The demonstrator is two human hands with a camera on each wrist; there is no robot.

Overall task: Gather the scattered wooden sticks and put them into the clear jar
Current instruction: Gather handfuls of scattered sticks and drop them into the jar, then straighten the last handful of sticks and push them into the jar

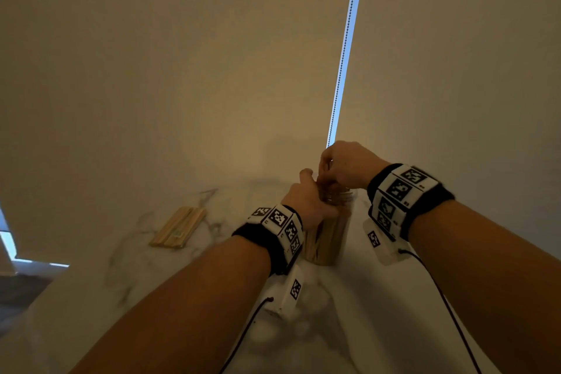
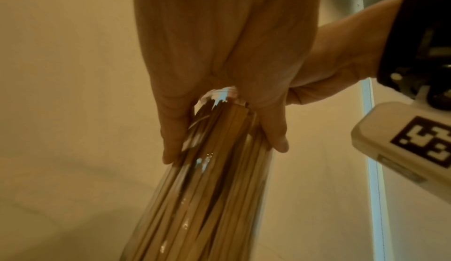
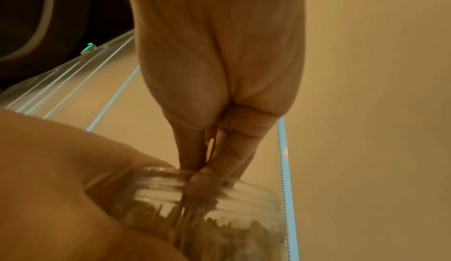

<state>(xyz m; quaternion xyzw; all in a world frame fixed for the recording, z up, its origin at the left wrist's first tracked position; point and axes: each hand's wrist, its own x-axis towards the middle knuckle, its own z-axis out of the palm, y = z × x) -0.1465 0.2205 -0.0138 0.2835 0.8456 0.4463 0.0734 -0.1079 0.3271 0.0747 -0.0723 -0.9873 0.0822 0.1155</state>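
The clear jar stands on the white marbled table, packed with upright wooden sticks. My left hand grips the jar just below its rim, thumb and fingers wrapped round the glass. My right hand hovers over the jar mouth with its fingertips bunched together and pointing down into it, pinching what looks like a thin stick. A flat bundle of wooden sticks lies on the table to the left of the jar.
A plain wall rises right behind the jar. A bead chain beside a bright vertical strip hangs down to just behind my right hand. The table's left edge drops to a dark floor. Cables trail from both wrist cameras.
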